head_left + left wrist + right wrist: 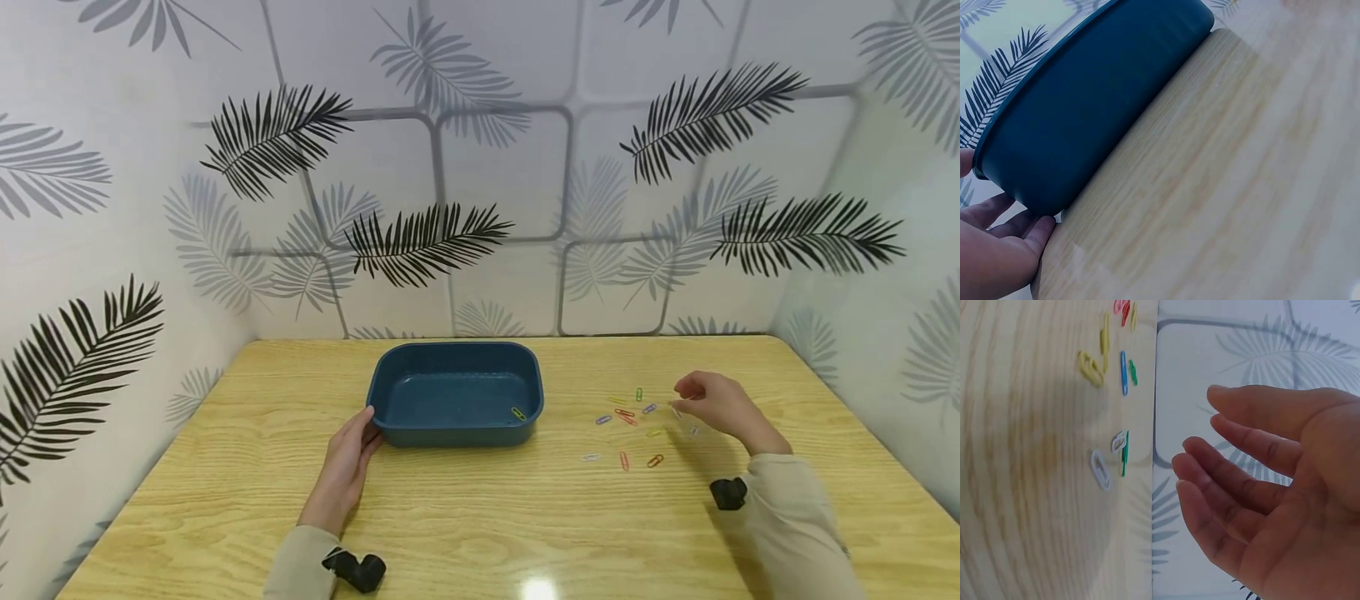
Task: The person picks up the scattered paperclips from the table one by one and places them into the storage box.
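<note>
A dark blue rectangular plastic tub stands on the table with a yellow paper clip inside, near its right end. At the tub's front left corner is my left hand, which holds that corner; in the left wrist view its fingers bend against the tub's lower wall and a fingertip touches the rim. My right hand hovers over the right side of the scattered clips, fingers loosely bent and thumb apart. Nothing shows between them in the right wrist view. A white paper clip lies close by.
Several coloured paper clips lie loose right of the tub, among them a red clip, an orange clip and a green clip. The wooden table meets a leaf-patterned wall at its back edge.
</note>
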`<state>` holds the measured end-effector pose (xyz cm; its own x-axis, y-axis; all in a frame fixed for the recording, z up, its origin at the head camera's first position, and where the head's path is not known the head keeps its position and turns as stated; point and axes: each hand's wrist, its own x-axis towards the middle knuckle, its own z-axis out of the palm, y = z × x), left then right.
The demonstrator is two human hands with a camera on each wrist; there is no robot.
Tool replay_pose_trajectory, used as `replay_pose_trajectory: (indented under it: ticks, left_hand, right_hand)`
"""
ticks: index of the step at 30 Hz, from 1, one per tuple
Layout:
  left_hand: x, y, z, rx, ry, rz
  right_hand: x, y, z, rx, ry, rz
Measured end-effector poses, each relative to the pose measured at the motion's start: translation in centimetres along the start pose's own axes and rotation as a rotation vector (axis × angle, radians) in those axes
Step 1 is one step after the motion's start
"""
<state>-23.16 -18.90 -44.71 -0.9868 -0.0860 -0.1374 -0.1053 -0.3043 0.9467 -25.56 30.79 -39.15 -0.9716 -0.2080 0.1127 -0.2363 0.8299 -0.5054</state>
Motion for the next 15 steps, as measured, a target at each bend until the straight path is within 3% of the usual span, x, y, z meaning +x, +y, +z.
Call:
replay_pose_trajectory:
  ticks: [15]
  left_hand:
    - [-0.1, 0.0, 0.0, -0.008, -0.004, 0.007]
  right_hand:
    - [-0.4, 1.6, -0.1, -0.041, -0.125, 0.078]
